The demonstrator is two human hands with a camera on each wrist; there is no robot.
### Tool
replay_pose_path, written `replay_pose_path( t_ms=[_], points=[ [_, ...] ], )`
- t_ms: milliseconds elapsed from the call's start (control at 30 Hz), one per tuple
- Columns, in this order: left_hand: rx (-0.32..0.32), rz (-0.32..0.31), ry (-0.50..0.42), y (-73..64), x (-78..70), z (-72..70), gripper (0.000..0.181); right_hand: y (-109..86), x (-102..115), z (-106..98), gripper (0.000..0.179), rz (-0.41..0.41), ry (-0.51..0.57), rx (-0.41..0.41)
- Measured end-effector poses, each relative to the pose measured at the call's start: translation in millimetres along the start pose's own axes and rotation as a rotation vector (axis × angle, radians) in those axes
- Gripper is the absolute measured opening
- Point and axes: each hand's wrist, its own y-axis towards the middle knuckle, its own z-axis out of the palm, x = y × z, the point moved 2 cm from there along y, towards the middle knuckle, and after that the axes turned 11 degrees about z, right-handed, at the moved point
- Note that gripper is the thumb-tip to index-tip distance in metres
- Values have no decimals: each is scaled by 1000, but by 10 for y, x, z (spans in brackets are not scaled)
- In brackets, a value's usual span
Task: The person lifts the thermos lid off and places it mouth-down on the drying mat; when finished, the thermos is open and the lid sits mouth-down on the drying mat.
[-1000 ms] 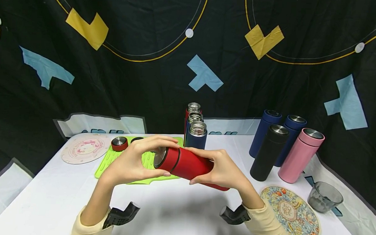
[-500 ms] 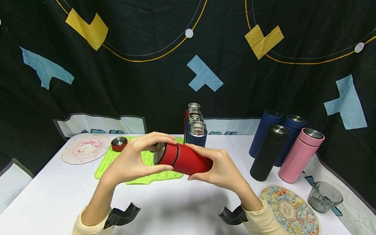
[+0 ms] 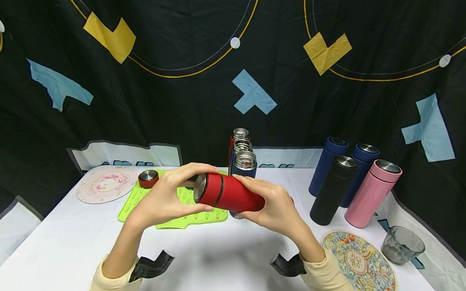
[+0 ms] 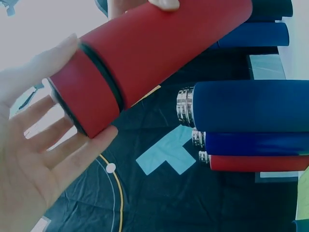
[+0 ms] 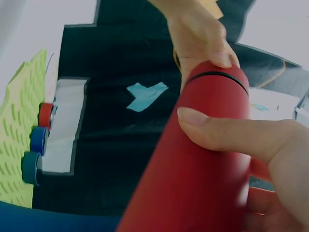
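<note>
A red thermos bottle (image 3: 235, 192) is held in the air above the table, lying nearly level, with its lid end to the left. My left hand (image 3: 163, 198) pinches the red lid (image 4: 87, 89) between thumb and fingers. My right hand (image 3: 275, 202) grips the body, and its thumb (image 5: 227, 135) lies along the side. A dark ring (image 5: 219, 75) marks the seam between lid and body. Behind the bottle stand three lidless thermos bottles (image 4: 251, 106) in a row, two blue and one red, their metal necks bare.
Loose lids, one of them red (image 3: 148, 179), sit on a green mat (image 3: 128, 210). A round pink coaster (image 3: 88, 194) lies at the left. On the right stand several capped bottles, among them a pink one (image 3: 371, 195), plus a patterned coaster (image 3: 335, 241) and a glass cup (image 3: 403, 245).
The bottle's base end has swung upward, so it lies closer to level. My right hand has shifted slightly with it; my left hand stays at the lid.
</note>
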Motion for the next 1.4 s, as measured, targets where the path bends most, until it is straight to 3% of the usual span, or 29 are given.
replay_pose_path(
  t_ms=[133,267,400,633,733,833,933,1133,1267,1400],
  points=[
    [40,81,-49,-4,-5,-6,68,-2,-24,-20,79,48,114,92],
    [38,93,-51,-2,-2,-3,67,-3,-30,-22,78,63,141,108],
    [4,33,-2,1,1,-2,66,0,-18,-15,80,35,58,51],
    [-73,-141,43,-4,18,29,59,-8,15,0,80,-3,-98,-27],
    [-75,-169,42,0,25,42,59,-13,23,-2,80,-7,-151,-49],
    [-51,-137,31,0,23,45,62,-11,23,-12,81,-15,-164,-54],
    [-20,-55,11,3,19,40,64,-6,7,-29,80,-23,-132,-35],
    [33,83,-53,21,-16,23,66,2,-52,-85,79,7,45,57],
    [47,99,-70,20,-25,17,67,-1,-68,-102,79,35,116,97],
    [30,73,-46,19,-12,23,68,-3,-60,-96,78,27,84,76]
  ],
)
